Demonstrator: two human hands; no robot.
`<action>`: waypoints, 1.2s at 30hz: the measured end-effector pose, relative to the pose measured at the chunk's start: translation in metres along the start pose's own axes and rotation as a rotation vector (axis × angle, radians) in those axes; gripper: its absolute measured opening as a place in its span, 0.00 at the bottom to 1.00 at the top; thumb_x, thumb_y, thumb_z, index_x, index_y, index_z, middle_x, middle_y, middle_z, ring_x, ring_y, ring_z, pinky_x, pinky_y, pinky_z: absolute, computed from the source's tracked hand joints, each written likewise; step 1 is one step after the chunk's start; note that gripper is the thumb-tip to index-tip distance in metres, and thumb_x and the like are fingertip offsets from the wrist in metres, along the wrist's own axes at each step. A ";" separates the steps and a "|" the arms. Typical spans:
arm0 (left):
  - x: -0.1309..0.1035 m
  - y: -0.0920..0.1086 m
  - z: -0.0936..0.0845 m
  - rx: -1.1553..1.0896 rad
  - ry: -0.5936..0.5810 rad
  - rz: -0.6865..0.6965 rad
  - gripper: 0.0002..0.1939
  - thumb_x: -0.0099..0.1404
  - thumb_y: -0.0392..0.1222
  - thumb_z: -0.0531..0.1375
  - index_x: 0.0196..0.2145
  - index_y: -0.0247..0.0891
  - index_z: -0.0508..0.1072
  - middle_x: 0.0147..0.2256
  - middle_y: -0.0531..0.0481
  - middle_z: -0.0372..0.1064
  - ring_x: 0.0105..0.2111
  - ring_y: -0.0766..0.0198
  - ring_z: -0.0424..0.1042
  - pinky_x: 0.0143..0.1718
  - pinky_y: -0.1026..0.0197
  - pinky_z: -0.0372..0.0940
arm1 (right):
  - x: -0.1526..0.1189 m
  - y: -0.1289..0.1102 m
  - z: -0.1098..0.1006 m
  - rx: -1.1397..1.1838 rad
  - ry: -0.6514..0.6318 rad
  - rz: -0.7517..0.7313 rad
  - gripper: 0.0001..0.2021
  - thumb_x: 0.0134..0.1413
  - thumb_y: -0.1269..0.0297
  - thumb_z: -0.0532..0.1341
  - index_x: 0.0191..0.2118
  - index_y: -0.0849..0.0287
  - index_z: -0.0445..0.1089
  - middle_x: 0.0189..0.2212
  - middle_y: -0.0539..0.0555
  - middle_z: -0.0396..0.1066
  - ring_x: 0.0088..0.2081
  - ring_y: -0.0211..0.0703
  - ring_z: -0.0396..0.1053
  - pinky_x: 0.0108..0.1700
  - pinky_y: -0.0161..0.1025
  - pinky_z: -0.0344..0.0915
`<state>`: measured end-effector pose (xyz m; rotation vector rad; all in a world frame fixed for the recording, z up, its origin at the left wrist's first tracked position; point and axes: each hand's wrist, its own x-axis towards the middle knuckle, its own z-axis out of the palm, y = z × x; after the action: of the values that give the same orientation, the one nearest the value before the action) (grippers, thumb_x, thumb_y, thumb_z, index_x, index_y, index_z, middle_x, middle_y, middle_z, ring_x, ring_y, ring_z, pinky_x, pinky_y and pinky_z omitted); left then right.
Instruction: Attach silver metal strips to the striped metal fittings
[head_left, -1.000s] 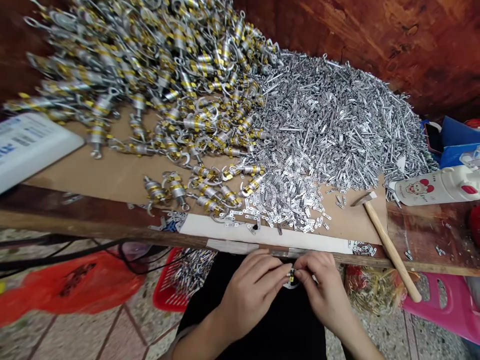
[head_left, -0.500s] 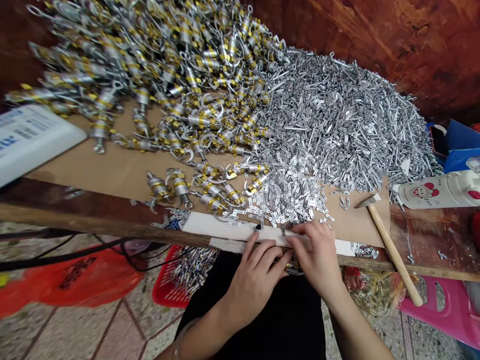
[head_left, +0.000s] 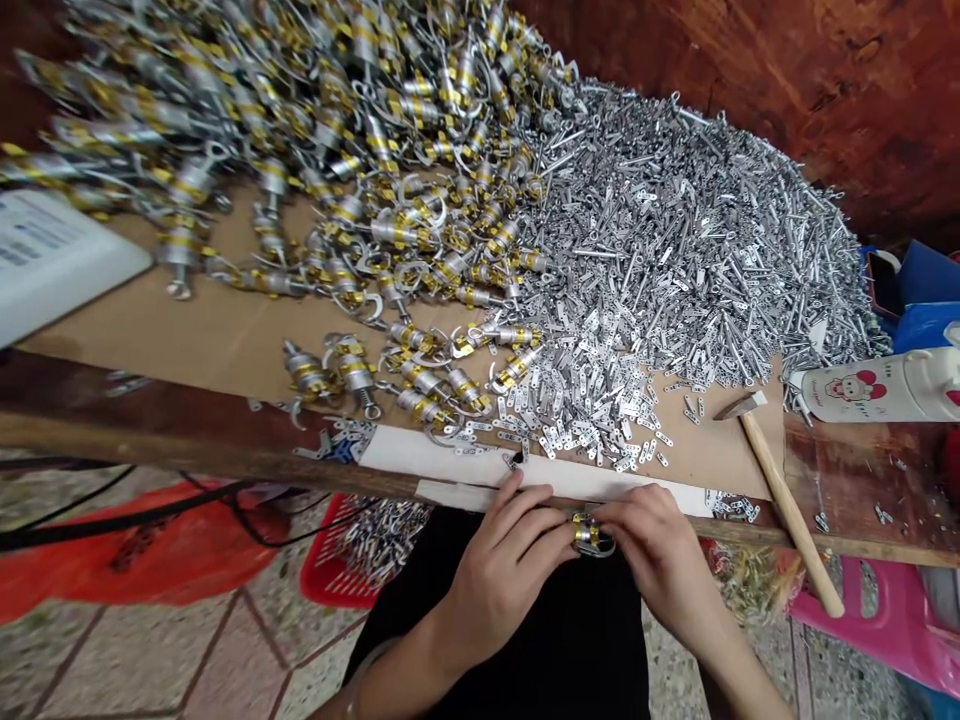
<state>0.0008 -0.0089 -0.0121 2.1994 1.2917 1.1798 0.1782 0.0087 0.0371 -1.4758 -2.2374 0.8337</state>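
Between the fingers [head_left: 553, 538] of 2 hands [head_left: 499, 565] [head_left: 660, 550], 1 yellow-banded fitting [head_left: 589, 534]

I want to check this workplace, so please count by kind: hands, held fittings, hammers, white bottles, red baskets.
Left hand and right hand: 2
Held silver-yellow fitting: 1
Hammer: 1
White bottle: 1
Red basket: 1
Total: 6

"Where could the right hand [head_left: 652, 540] pass?"
"Over the bare cardboard [head_left: 727, 455] between the plates [head_left: 600, 400] and the hammer [head_left: 784, 495]; the handle juts past the surface's [head_left: 855, 465] front edge."
"Further back?"
"The metal heap [head_left: 690, 230] blocks that, and the bottle [head_left: 862, 390] stands right of the hammer."
"Left?"
"Bare cardboard too, short of the yellow-banded parts [head_left: 354, 370]."
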 end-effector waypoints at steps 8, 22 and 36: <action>0.000 -0.001 -0.001 -0.015 -0.012 0.005 0.04 0.63 0.34 0.57 0.35 0.37 0.71 0.32 0.52 0.72 0.43 0.60 0.68 0.55 0.46 0.59 | 0.014 0.003 0.005 -0.008 0.009 0.112 0.05 0.57 0.68 0.55 0.33 0.57 0.68 0.30 0.52 0.68 0.34 0.42 0.64 0.37 0.39 0.61; 0.003 0.000 -0.003 -0.022 -0.028 -0.019 0.04 0.62 0.33 0.58 0.34 0.38 0.72 0.31 0.52 0.72 0.41 0.60 0.70 0.54 0.45 0.59 | -0.009 0.069 -0.055 -0.561 0.508 0.545 0.17 0.60 0.57 0.44 0.36 0.60 0.66 0.28 0.60 0.69 0.28 0.47 0.67 0.28 0.40 0.60; 0.002 -0.001 -0.001 -0.036 0.000 0.000 0.05 0.63 0.34 0.57 0.34 0.38 0.72 0.32 0.52 0.72 0.42 0.61 0.69 0.56 0.46 0.55 | -0.033 -0.016 0.002 -0.261 0.077 0.056 0.17 0.60 0.69 0.45 0.51 0.58 0.62 0.35 0.56 0.74 0.32 0.42 0.73 0.30 0.34 0.68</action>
<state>-0.0002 -0.0065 -0.0106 2.1740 1.2600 1.1944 0.1787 -0.0265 0.0475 -1.6611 -2.3259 0.5048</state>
